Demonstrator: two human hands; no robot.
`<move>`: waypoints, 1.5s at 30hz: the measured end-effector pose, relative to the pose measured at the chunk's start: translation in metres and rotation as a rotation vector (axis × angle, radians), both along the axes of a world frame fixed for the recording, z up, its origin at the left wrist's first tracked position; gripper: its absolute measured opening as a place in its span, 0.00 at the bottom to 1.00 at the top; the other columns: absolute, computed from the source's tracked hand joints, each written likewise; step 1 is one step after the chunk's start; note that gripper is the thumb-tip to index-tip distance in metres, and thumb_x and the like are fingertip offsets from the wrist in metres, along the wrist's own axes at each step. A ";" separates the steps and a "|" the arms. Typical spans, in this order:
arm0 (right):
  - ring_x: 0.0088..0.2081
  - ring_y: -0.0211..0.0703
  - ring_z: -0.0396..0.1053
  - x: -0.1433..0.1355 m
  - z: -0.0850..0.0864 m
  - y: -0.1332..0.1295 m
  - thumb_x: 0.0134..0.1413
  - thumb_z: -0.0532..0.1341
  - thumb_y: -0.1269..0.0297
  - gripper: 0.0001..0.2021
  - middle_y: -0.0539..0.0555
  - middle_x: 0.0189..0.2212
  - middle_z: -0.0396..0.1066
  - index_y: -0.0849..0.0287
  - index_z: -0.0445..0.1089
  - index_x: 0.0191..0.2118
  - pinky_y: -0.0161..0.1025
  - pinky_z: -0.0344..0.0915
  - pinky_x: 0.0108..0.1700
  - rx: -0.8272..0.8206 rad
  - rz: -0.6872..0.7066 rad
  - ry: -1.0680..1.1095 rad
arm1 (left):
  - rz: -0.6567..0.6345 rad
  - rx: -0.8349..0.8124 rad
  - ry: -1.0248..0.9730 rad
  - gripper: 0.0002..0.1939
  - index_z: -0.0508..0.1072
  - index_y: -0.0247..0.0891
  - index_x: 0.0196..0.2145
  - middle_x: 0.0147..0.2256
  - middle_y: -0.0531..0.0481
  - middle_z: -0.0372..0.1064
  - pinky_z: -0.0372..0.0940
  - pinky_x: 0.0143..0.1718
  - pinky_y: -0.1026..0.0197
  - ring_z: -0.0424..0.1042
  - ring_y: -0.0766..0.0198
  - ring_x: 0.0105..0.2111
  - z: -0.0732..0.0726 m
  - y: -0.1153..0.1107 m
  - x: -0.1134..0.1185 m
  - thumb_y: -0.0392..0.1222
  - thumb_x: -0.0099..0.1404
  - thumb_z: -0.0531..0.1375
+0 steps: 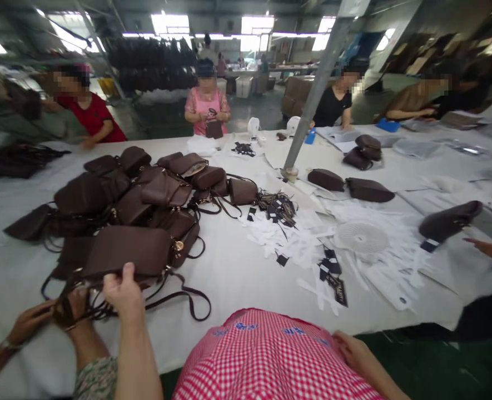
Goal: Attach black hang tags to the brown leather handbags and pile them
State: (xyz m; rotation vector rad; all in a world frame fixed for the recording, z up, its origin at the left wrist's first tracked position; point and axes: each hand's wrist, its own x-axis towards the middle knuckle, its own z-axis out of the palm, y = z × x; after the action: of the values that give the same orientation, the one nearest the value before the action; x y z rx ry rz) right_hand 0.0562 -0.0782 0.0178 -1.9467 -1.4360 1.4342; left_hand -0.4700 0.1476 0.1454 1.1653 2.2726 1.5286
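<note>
My left hand (124, 289) grips the near edge of a dark brown handbag (131, 250), thumb on top and fingers tucked underneath. A round gold charm (179, 245) hangs at the bag's right end, and its thin strap (195, 303) trails over the table. Beside the checked apron (262, 350) at my body is my right hand (348, 350), low and away from the bags; its fingers are mostly hidden behind the cloth. Behind the held bag lies a heap of similar brown bags (133, 194).
A co-worker's hands (33, 319) work close by my left arm. Black hang tags (277, 208), white strips (287, 239) and a white coil (358, 238) lie mid-table. A slanted metal post (312, 105) rises from the table. Other people stand across it; another hand (487, 250) reaches in at right.
</note>
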 end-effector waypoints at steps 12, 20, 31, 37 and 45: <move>0.44 0.51 0.74 -0.025 0.029 0.081 0.54 0.52 0.47 0.31 0.63 0.54 0.68 0.58 0.59 0.60 0.49 0.69 0.49 0.293 -0.125 -0.159 | -1.374 -0.199 0.933 0.11 0.72 0.38 0.33 0.30 0.49 0.69 0.59 0.41 0.57 0.66 0.62 0.33 -0.053 -0.045 0.213 0.33 0.68 0.50; 0.39 0.48 0.75 -0.006 0.024 0.086 0.55 0.54 0.50 0.30 0.63 0.50 0.72 0.61 0.62 0.60 0.49 0.68 0.49 0.186 0.115 -0.049 | -1.419 -0.183 0.917 0.12 0.73 0.40 0.36 0.35 0.49 0.67 0.47 0.60 0.46 0.64 0.61 0.40 -0.072 -0.063 0.257 0.31 0.67 0.50; 0.47 0.48 0.71 -0.020 0.043 0.131 0.61 0.52 0.54 0.19 0.57 0.45 0.75 0.56 0.72 0.49 0.47 0.65 0.53 0.409 0.368 0.008 | -1.186 -0.177 0.898 0.10 0.75 0.40 0.34 0.51 0.45 0.67 0.55 0.55 0.49 0.63 0.56 0.50 -0.058 -0.100 0.276 0.38 0.68 0.54; 0.41 0.44 0.71 -0.013 0.030 0.173 0.62 0.48 0.61 0.17 0.56 0.43 0.73 0.56 0.72 0.46 0.43 0.70 0.43 0.431 0.323 0.139 | -1.022 -0.280 0.859 0.12 0.75 0.39 0.38 0.49 0.46 0.70 0.59 0.51 0.54 0.65 0.57 0.49 -0.055 -0.082 0.271 0.36 0.69 0.51; 0.43 0.47 0.68 0.004 0.012 0.169 0.55 0.56 0.69 0.13 0.59 0.42 0.69 0.58 0.70 0.46 0.42 0.67 0.45 0.557 0.655 -0.094 | -1.067 -0.445 0.962 0.09 0.73 0.38 0.35 0.43 0.44 0.71 0.60 0.46 0.52 0.65 0.55 0.45 -0.053 -0.072 0.290 0.34 0.67 0.53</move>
State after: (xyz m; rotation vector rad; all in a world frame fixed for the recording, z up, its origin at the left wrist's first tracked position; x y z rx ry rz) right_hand 0.0603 0.0903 0.0296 -1.2599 -2.3476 0.9822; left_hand -0.1805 0.0757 0.0919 2.6138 1.5367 0.0283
